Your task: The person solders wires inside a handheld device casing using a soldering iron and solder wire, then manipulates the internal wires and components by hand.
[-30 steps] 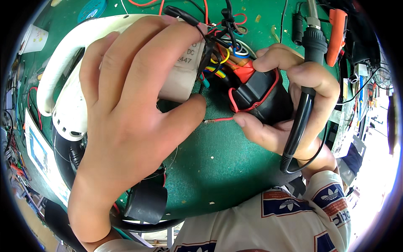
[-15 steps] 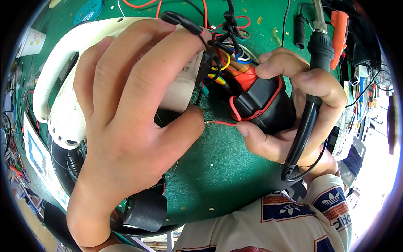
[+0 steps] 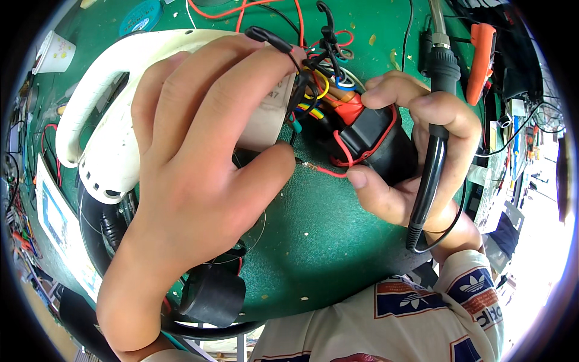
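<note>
Head view: my left hand [image 3: 199, 157] clasps the beige box [image 3: 262, 127], fingers fanned over it, thumb tip at the red wire's [image 3: 329, 173] bare end. Right hand [image 3: 416, 139] curls round the black housing [image 3: 389, 154], thumb at the wire's other side; the wire bridges the gap between my thumbs, likely so the bare stretch stays exposed. Soldering iron [image 3: 432, 163] is threaded through my right fingers, barrel pointing away, probably kept handy. Left: back up, wrist fairly straight; right: palm turned inward. Desk [image 3: 301, 253] below both.
</note>
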A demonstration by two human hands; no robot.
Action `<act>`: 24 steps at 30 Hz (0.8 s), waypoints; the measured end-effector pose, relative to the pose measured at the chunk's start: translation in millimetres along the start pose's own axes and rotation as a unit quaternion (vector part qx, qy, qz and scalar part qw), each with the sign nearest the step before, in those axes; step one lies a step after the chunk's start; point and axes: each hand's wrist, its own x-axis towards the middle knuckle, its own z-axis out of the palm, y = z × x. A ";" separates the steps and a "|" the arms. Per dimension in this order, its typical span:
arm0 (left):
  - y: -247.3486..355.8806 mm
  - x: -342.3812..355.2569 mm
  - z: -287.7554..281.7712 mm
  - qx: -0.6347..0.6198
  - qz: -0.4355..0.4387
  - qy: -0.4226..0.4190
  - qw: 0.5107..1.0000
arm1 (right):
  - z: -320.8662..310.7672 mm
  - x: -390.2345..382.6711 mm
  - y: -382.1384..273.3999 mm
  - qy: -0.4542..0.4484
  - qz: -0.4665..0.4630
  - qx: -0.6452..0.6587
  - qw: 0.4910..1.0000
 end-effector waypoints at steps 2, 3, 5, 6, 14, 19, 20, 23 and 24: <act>-1.3 -0.4 2.9 -0.010 0.003 0.014 1.000 | 0.5 -0.6 1.4 0.001 -0.003 0.003 1.000; -1.1 0.5 1.8 -0.010 0.000 0.010 1.000 | 0.3 -0.1 1.5 0.002 -0.005 0.004 1.000; 0.2 1.9 0.2 -0.010 -0.009 0.000 1.000 | 0.1 -0.5 0.6 0.002 0.001 0.004 1.000; 0.4 2.3 1.1 -0.007 -0.010 0.006 1.000 | 0.0 -0.7 -0.1 0.003 0.003 0.004 1.000; 2.4 2.1 6.8 -0.004 -0.040 0.033 0.999 | 3.8 0.3 -7.4 0.007 0.029 0.003 1.000; 1.8 1.6 7.8 -0.017 -0.040 0.039 0.998 | 5.3 -1.2 -6.2 0.017 0.032 -0.020 0.999; 1.3 1.4 8.0 -0.014 -0.039 0.037 0.998 | 5.0 -1.5 -5.3 0.016 0.029 -0.020 0.999; -3.5 0.0 12.6 -0.054 -0.034 0.062 0.996 | 4.8 -2.1 -4.3 0.015 0.026 -0.023 0.999; -5.5 -0.4 13.2 -0.054 -0.026 0.062 0.996 | 4.8 -2.2 -4.1 0.016 0.026 -0.024 0.999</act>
